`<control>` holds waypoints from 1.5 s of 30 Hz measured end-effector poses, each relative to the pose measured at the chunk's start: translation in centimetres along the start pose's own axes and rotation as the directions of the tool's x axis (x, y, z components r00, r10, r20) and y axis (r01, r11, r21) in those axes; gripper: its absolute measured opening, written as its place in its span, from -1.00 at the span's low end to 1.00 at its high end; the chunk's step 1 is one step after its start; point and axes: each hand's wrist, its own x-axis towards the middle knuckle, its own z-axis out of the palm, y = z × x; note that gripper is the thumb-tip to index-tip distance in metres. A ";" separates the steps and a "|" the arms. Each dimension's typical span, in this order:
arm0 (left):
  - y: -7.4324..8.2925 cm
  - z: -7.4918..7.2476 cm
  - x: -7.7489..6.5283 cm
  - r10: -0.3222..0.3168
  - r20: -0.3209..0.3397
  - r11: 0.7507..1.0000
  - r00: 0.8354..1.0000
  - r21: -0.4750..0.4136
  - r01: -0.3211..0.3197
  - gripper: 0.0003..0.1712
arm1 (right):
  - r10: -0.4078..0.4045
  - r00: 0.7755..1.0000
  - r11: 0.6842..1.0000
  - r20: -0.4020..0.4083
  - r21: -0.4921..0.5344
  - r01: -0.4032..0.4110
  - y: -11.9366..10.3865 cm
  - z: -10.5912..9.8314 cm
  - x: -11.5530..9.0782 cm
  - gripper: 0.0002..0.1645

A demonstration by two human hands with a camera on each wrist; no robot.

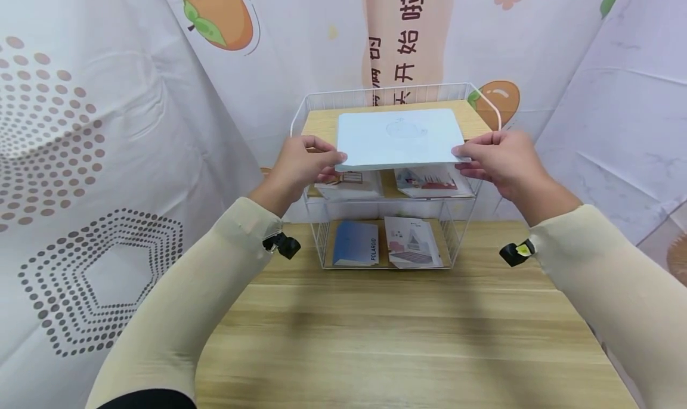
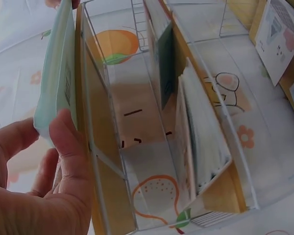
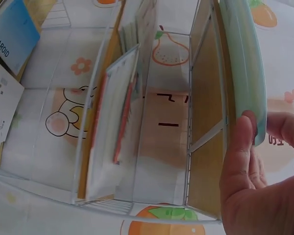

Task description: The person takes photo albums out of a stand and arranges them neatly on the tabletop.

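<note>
While the left grip pinches a pale-mint rectangular book, the right grip pinches it, at the tan wooden shelf's front edge

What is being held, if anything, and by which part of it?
A pale mint, flat, rectangular book-like object, held at its two near corners: left hand at the left one, right hand at the right.
</note>
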 end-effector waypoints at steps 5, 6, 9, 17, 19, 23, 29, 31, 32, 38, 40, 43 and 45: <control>-1.1 -0.2 -0.8 -0.028 0.024 1.000 0.999 -0.010 0.028 -0.58 | 0.006 0.998 1.000 0.058 -0.010 -0.006 1.1 0.0 -0.4 -0.25; -1.3 -0.3 -0.9 -0.030 0.029 0.999 0.999 -0.013 0.030 -0.55 | 0.007 0.997 1.000 0.070 -0.009 -0.006 1.3 -0.1 -0.5 -0.23; -2.0 -0.3 -1.4 -0.025 0.056 1.000 0.998 -0.016 0.026 -0.52 | 0.016 0.994 1.000 0.112 0.016 -0.018 2.0 -0.1 -0.8 -0.26; -3.8 -0.6 -2.6 -0.025 0.107 0.998 0.994 0.055 0.019 -0.50 | -0.003 0.981 0.998 0.196 0.060 -0.009 4.3 0.5 -1.5 -0.65; -4.3 -0.7 -2.9 -0.025 0.101 0.997 0.995 0.077 0.017 -0.49 | -0.035 0.977 0.999 0.213 0.033 0.028 4.9 0.9 -1.7 -0.57; -5.3 -1.0 -3.4 -0.002 0.094 0.996 0.996 0.086 -0.006 -0.48 | -0.079 0.977 0.995 0.196 -0.036 0.088 6.4 1.8 -2.3 -0.44; -6.8 -0.9 -4.8 0.083 0.094 0.988 0.992 0.123 -0.095 -0.47 | -0.097 0.980 0.993 0.171 -0.057 0.108 8.2 2.7 -3.5 -0.43; -7.2 -0.9 -5.4 0.103 0.094 0.985 0.990 0.132 -0.115 -0.48 | -0.109 0.980 0.991 0.165 -0.059 0.120 8.8 3.0 -4.0 -0.43; -7.5 -0.8 -5.6 0.110 0.096 0.984 0.989 0.128 -0.122 -0.48 | -0.118 0.980 0.990 0.160 -0.063 0.129 9.1 3.1 -4.2 -0.43; -9.3 -1.0 -6.8 0.132 0.095 0.983 0.987 0.118 -0.143 -0.54 | -0.147 0.981 0.986 0.127 -0.061 0.156 10.8 3.8 -5.5 -0.48; -10.1 -1.1 -7.2 0.132 0.094 0.984 0.987 0.107 -0.142 -0.54 | -0.141 0.983 0.986 0.121 -0.069 0.150 11.5 4.2 -5.9 -0.48; -11.5 -1.2 -7.9 0.126 0.086 0.988 0.988 0.080 -0.133 -0.52 | -0.126 0.985 0.988 0.117 -0.068 0.135 12.7 4.9 -6.5 -0.50; -12.5 -1.1 -8.3 0.126 0.077 0.989 0.989 0.065 -0.131 -0.52 | -0.119 0.987 0.990 0.112 -0.056 0.126 13.5 5.4 -6.9 -0.51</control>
